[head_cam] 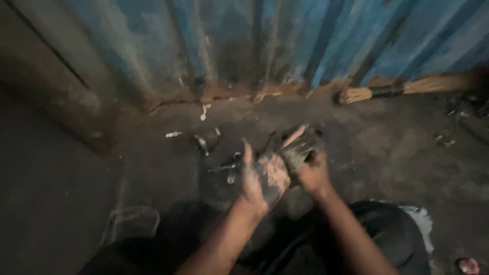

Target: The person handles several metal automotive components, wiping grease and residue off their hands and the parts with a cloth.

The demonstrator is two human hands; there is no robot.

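Grimy dark rag [300, 148], bunched into a greasy wad, sat just above the dirty floor [387, 147] near the blue corrugated metal wall [305, 35]. His right hand [311, 170] was clenched around it, pressing it against the fingers of the left hand [265, 175]. That left hand was spread flat, palm up and smeared black, holding nothing. Small dark metal parts [226, 165] lay just beyond on the floor.

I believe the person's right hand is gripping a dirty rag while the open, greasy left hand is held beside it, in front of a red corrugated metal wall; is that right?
Not quite: the head view shows the corrugated wall is blue, not red. The rest stands: the right hand grips a dirty rag, with the open, greasy left hand beside it.
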